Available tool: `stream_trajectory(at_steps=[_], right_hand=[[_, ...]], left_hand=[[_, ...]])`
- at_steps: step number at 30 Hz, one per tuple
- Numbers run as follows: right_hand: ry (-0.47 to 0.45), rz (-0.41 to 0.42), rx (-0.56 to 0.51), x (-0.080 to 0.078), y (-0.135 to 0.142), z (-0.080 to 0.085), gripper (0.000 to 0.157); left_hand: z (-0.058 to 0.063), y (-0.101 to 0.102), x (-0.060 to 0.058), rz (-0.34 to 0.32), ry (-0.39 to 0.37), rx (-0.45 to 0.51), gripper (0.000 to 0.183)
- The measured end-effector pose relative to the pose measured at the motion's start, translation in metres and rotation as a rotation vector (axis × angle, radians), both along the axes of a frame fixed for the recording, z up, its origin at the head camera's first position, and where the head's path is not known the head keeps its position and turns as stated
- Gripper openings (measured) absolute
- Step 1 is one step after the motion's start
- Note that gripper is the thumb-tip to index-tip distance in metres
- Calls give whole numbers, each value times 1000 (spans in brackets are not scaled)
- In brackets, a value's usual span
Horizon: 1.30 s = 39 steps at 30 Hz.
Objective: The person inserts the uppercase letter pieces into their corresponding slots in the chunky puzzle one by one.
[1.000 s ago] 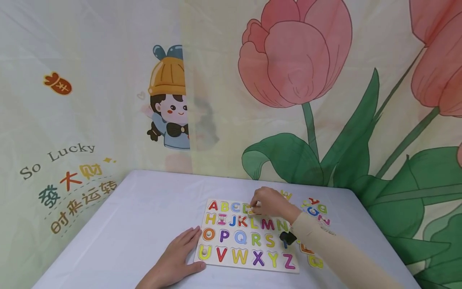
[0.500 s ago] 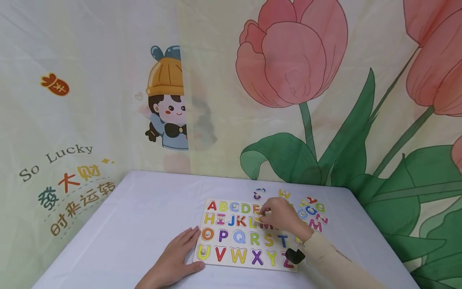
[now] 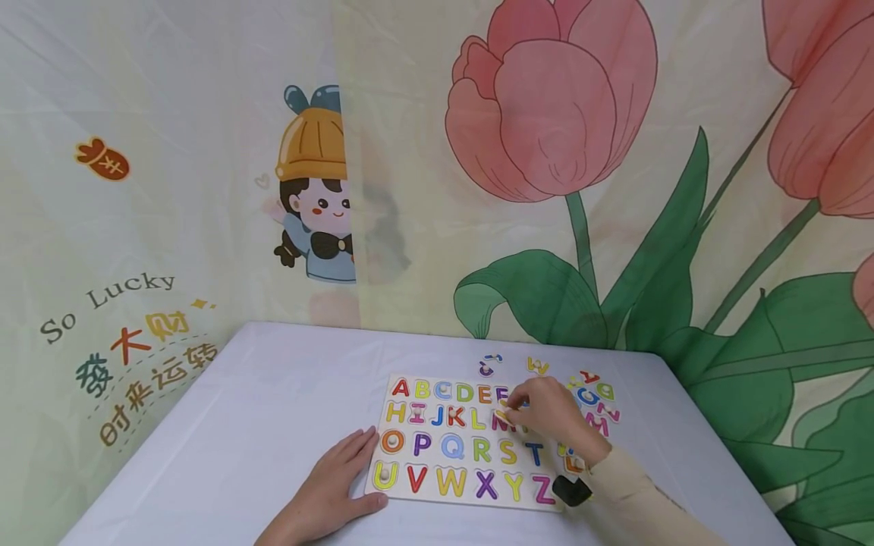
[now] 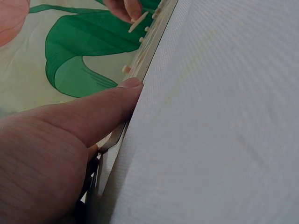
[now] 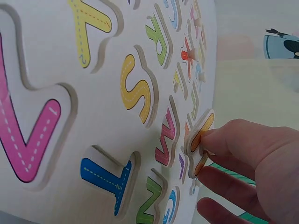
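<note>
My right hand (image 3: 549, 415) pinches a wooden letter piece (image 5: 201, 135) with orange strokes between thumb and fingers, over the right part of the alphabet puzzle board (image 5: 98, 109). Fingers cover part of the piece, so I cannot tell which letter it is. My left hand (image 3: 328, 478) rests against the board's left side, fingers extended. In the left wrist view its thumb (image 4: 112, 107) touches the near edge. Knobs stand on some letters, such as the orange O (image 3: 392, 442) and yellow U (image 3: 385, 476). In the right wrist view, the blue T (image 5: 107, 179) is a recess without a knob.
Loose letter pieces lie beyond and right of the board: a yellow one (image 3: 537, 366), a small blue-purple one (image 3: 486, 370), and a cluster including a red A (image 3: 589, 378) and a pink one (image 3: 598, 425). A white cloth (image 3: 287, 394) covers the table; a printed curtain (image 3: 410, 303) hangs behind.
My right hand has moved right and toward me across the board from near the D and E, still pinching the piece. My left hand keeps its place.
</note>
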State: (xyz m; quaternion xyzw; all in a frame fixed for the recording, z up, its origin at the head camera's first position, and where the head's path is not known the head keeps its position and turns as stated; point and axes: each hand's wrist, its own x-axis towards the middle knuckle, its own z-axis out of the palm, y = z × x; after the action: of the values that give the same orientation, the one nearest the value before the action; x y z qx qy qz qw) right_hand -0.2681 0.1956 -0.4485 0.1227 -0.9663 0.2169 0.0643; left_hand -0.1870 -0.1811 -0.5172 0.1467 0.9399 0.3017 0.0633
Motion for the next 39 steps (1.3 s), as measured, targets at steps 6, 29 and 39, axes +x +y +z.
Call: stream_trajectory(at_steps=[6,29,39], right_hand=[[18,-14,14,4,-3,-5,9],[103,14,-62,17,-73,-14,9],[116,-4,-160,5,-134,-24,14]], left_hand=[[0,0,0,9,-8,-18,104],[3,-1,1,7,-6,5,102],[0,-4,1,-28,42,23,101]])
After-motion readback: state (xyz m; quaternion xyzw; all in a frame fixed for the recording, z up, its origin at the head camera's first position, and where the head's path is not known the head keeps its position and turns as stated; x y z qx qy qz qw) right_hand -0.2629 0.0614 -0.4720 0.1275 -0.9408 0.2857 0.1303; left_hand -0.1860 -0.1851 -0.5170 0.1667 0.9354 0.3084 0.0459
